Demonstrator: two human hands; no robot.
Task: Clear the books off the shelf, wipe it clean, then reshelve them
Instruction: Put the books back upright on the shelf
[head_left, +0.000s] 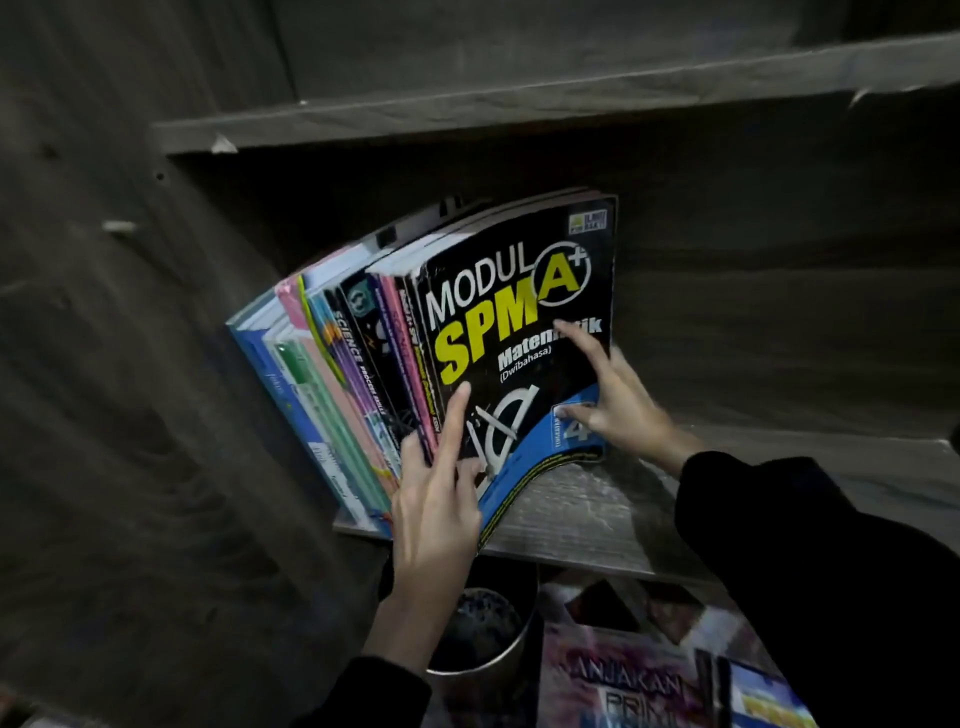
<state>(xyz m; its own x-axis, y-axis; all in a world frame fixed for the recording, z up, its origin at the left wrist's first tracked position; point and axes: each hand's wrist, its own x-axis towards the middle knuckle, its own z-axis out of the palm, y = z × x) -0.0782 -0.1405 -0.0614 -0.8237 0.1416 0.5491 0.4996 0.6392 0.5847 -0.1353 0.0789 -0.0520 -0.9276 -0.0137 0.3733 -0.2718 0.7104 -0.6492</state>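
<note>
Head cam, dim light. A row of books stands on the shelf, packed at the left end, all leaning left against the side panel. Outermost on the right is a black workbook, "MODUL SPM A+ Matematik". Its front cover faces out, the lower edge is bowed, and the btm corner pokes past the shelf front.

Left hand: at the workbook's lower-left, by its spine. Fingers straight, no grip. Index lies flat up the cover, the other fingers lie across the neighbouring spines, thumb low on the cover.

Right hand: at the workbook's right edge, mid to low. Fingers spread & straight, index tip on the title print, thumb on the blue band. Touching flat, not clasping. Black sleeve runs down-right.

Below the shelf: round metal tin & flat-lying magazines, too dark to read fully.
</note>
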